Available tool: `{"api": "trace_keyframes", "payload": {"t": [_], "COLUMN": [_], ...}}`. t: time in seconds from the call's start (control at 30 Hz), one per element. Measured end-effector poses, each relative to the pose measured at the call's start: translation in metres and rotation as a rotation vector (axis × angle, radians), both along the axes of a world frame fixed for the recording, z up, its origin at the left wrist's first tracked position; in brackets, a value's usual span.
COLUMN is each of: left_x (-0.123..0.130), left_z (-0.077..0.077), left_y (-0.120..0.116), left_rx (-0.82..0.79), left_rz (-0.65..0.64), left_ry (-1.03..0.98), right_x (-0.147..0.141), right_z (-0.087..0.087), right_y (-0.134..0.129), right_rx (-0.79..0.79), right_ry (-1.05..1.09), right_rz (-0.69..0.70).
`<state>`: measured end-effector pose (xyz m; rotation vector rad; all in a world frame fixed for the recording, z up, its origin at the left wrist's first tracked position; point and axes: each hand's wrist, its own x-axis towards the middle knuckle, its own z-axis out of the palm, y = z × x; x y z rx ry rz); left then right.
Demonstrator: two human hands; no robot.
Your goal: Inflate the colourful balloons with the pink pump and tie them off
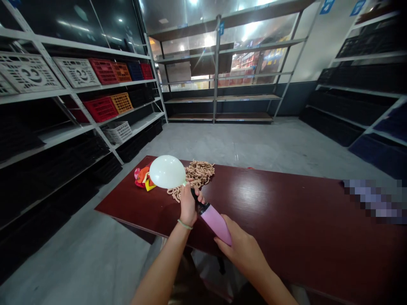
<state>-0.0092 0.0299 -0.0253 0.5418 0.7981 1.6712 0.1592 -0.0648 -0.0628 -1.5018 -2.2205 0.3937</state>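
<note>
A pale, inflated balloon [167, 171] points up and left from my left hand [189, 205], whose fingers are closed at its neck and around the black nozzle of a pink pump [216, 224]. My right hand [243, 245] is wrapped round the lower end of the pink pump body. Just behind the balloon lies a pile of tan, twisted long balloons [200, 173] on the dark red table [270, 212]. Red, orange and yellow deflated balloons [144, 178] sit to its left, partly covered by the inflated one.
Shelves with red crates [101, 109] and white crates [76, 72] stand at the left. A metal rack [216, 97] is at the back, with dark shelving at the right. A pixelated patch covers the table's far right edge.
</note>
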Motion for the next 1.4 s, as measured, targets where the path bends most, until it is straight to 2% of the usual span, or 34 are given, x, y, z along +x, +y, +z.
{"api": "trace_keyframes", "payload": {"t": [0.23,0.37,0.53,0.73,0.9,1.07,1.17,1.27,1.4], "left_x": [-0.016,-0.020,-0.009,0.014,0.002,-0.021,-0.026,-0.023,-0.007], "left_z": [0.011,0.012,0.006,-0.002,-0.004,0.002,0.004,0.001,-0.004], "left_y": [0.008,0.008,0.002,-0.006,0.005,0.020,0.023,0.023,0.016], "left_rx": [-0.003,0.009,-0.015,-0.064,-0.027,0.003,0.031,0.031,0.005], "left_rz": [-0.033,-0.032,0.018,-0.027,-0.005,0.020,0.047,0.072,0.054], "left_ry": [-0.033,-0.027,-0.031,-0.011,0.055,0.010,-0.022,-0.066,-0.074], "right_x": [0.044,0.053,0.039,0.010,0.017,0.043,0.050,0.045,0.023], "right_z": [-0.009,-0.006,-0.003,-0.002,-0.007,-0.014,-0.015,-0.013,-0.004], "right_y": [-0.021,-0.024,-0.011,0.001,-0.006,-0.022,-0.027,-0.024,-0.009], "right_rx": [0.109,0.121,0.157,0.084,0.078,0.143,0.151,0.151,0.084], "right_ry": [-0.006,-0.021,-0.028,-0.045,-0.019,-0.013,-0.020,-0.024,-0.037], "right_rz": [0.036,0.024,0.000,-0.046,0.023,0.035,0.029,-0.003,-0.044]}}
